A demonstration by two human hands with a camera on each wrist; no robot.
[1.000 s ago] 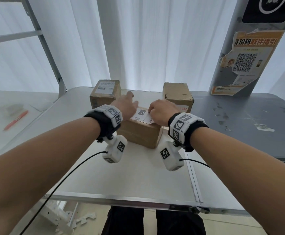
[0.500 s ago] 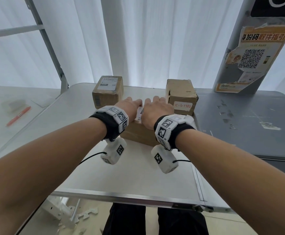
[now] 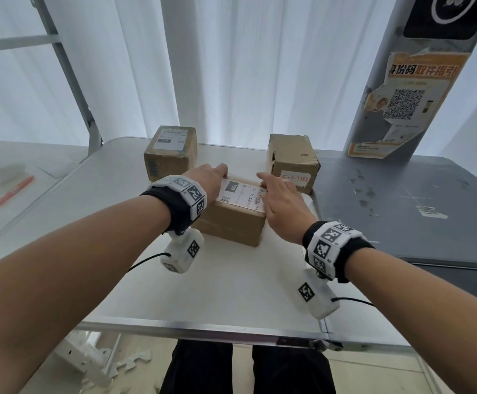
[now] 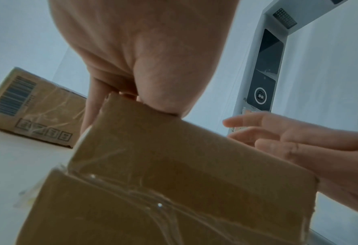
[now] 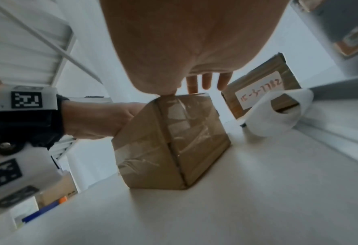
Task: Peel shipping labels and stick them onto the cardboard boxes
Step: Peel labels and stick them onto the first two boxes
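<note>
A brown cardboard box [image 3: 231, 223] stands mid-table with a white shipping label [image 3: 238, 193] lying on its top. My left hand [image 3: 207, 177] holds the box's left end; in the left wrist view its fingers [image 4: 90, 114] reach down the side. My right hand [image 3: 278, 199] lies flat on the label's right part, its fingers [image 5: 205, 81] straight. Behind it are a labelled box [image 3: 170, 155] at back left and a box with a handwritten sticker [image 3: 291, 163] at back right. A curled white backing sheet [image 5: 278, 116] lies right of the middle box.
The white table's metal front edge [image 3: 203, 328] is near my legs. A dark grey table [image 3: 402, 211] adjoins on the right, and a grey pillar with an orange poster [image 3: 410, 103] stands behind it. An orange pen [image 3: 13, 191] lies on the left surface.
Both hands were together over the label's middle. The right hand has slid right and flattened, the left has moved to the box's left end, and the label now shows between them.
</note>
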